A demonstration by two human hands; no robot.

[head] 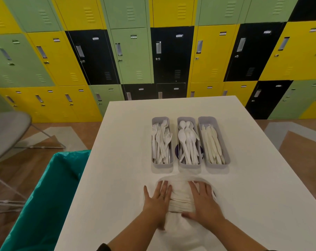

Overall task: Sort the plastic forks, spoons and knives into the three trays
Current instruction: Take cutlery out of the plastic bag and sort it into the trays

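Both flat hands (158, 198) (202, 201) press white bag (180, 196).

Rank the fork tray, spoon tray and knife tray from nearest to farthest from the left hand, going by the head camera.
1. Fork tray, leftmost, just ahead of the left hand.
2. Spoon tray, in the middle.
3. Knife tray, rightmost, beyond the right hand's side.

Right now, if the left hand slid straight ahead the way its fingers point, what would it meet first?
The left hand lies flat on the white bag, fingers pointing away from the person. Straight on, after a strip of bare table, it would likely meet the near end of the fork tray first; exact alignment is hard to judge.
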